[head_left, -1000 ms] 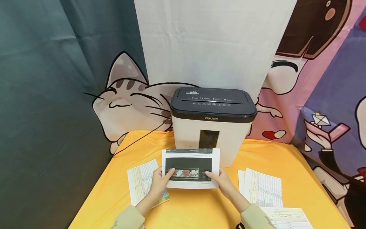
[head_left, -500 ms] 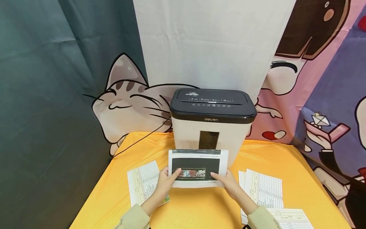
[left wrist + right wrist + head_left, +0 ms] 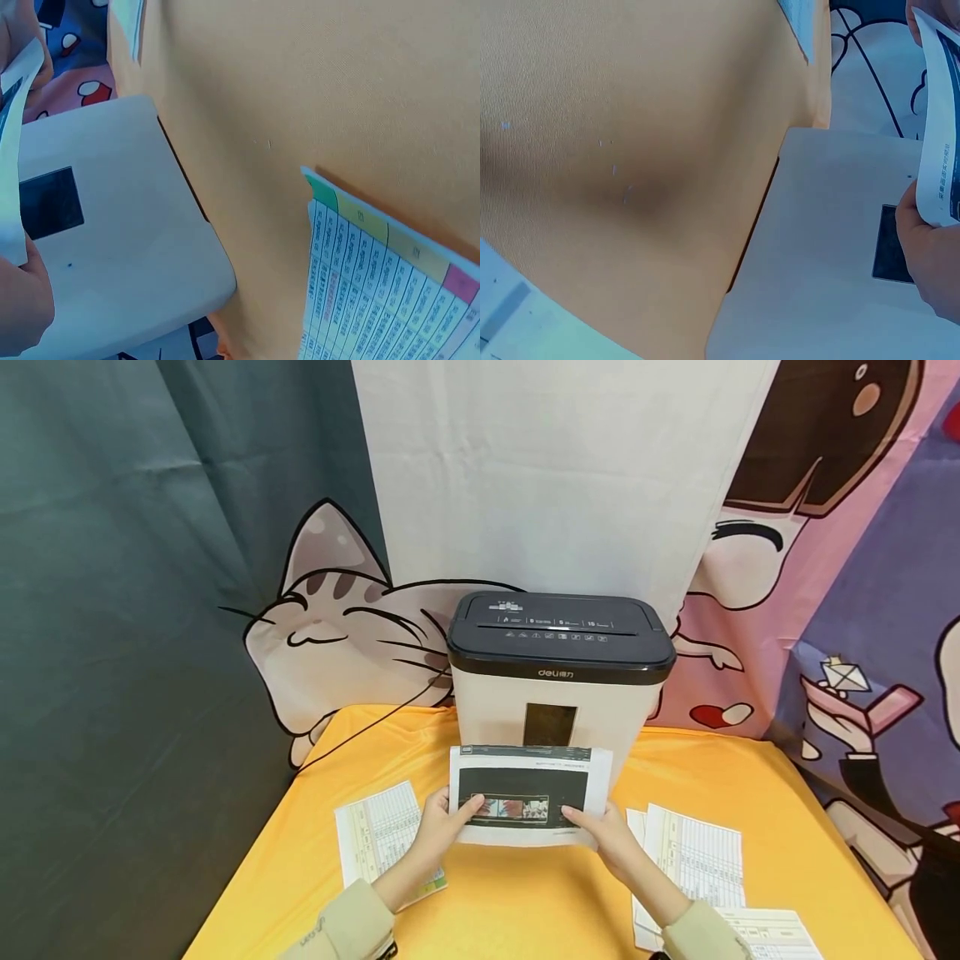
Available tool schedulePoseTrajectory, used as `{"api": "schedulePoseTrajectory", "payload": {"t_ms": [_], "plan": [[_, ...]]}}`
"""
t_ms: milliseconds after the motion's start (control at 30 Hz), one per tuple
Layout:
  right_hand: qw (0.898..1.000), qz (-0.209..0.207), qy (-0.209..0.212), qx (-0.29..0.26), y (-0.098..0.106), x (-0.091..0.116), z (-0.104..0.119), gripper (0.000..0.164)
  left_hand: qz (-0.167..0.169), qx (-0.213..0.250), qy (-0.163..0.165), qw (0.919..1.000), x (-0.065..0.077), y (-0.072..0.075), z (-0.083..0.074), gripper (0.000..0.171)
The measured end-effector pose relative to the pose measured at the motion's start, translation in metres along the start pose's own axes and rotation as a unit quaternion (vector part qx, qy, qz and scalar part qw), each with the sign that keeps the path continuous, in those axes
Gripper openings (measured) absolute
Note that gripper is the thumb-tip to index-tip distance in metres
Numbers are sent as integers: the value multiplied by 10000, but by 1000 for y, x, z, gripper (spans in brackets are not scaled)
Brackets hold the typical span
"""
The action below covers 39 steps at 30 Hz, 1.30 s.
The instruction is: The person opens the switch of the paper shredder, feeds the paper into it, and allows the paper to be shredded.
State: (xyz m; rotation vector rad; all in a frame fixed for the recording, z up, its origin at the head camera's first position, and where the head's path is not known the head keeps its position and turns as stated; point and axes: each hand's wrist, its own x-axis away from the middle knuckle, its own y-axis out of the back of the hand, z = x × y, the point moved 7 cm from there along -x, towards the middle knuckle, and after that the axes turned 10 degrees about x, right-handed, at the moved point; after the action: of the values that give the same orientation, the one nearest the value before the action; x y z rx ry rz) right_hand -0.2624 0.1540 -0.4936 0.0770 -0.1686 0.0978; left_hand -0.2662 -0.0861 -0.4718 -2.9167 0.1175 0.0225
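Note:
A printed sheet of paper (image 3: 525, 763) with a dark block and small pictures is held up in front of the paper shredder (image 3: 487, 710). My left hand (image 3: 442, 820) pinches its left edge, thumb on the printed face. At the right edge my right hand (image 3: 603, 833) pinches it the same way. The sheet's top overlaps the lower front of the shredder in the head view. The shredder has a dark lid (image 3: 562, 647) with a narrow slot, a white body and a small dark window. In the right wrist view the sheet (image 3: 936, 150) bows slightly between the hands.
A printed form (image 3: 375, 831) lies on the yellow cloth (image 3: 517, 902) at left. More forms (image 3: 697, 856) overlap at right, with another sheet (image 3: 772, 931) nearer the front. A black cord (image 3: 375, 722) runs left from the shredder. Tiny paper scraps (image 3: 615, 170) dot the cloth.
Both hands have carried the sheet to the right, and slightly up over the last half second, in front of the shredder. The grip stays the same; the shredder and the forms have not moved.

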Motion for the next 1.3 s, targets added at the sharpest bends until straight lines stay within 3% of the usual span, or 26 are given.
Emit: {"api": "schedulePoseTrajectory", "payload": {"t_ms": [367,600,767,1100,1300], "plan": [[9999,109,-32,31,8,5,14,26,561,-466,-95,9973,-8,-8,-14,31],[9997,225,38,85,11,8,27,23,1218,-673,-421,9894,-13,-16,-33,31],[9986,348,103,395,15,11,35,26,1492,-910,-519,9832,-12,-19,-46,30],[9852,741,769,1340,23,17,67,21,1726,-1326,-752,9731,-16,-17,-74,28],[9777,775,1277,1476,27,21,87,21,2079,-1359,-873,9647,-17,-22,-88,29]]}}
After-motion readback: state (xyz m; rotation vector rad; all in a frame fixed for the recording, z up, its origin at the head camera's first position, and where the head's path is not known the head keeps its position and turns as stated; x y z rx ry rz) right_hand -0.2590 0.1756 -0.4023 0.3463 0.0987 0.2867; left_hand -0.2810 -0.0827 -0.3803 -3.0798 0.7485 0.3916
